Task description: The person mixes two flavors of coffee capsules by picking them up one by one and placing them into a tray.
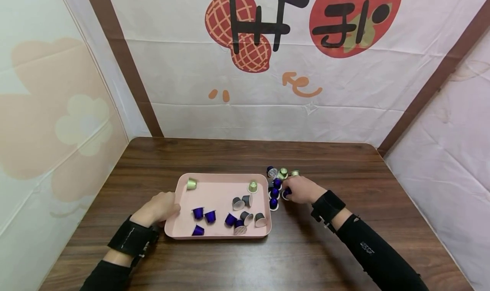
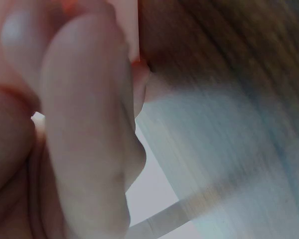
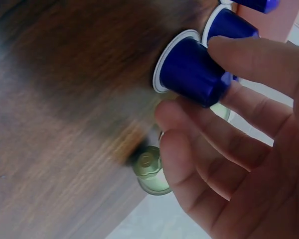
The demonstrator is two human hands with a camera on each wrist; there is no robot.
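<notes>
A pink rectangular tray lies on the table with blue, grey and green coffee capsules scattered in it. My left hand grips the tray's left rim; in the left wrist view its curled fingers fill much of the picture. Just beyond the tray's right side, my right hand pinches a blue coffee capsule between thumb and fingers. That capsule stands with its white rim toward the wooden tabletop. A second blue capsule is right behind it, and a green capsule sits past the fingertips.
Along the tray's right edge, a cluster of several capsules includes a row of blue ones and green ones farther back. The brown wooden table extends around the tray. A printed white cloth hangs behind its far edge.
</notes>
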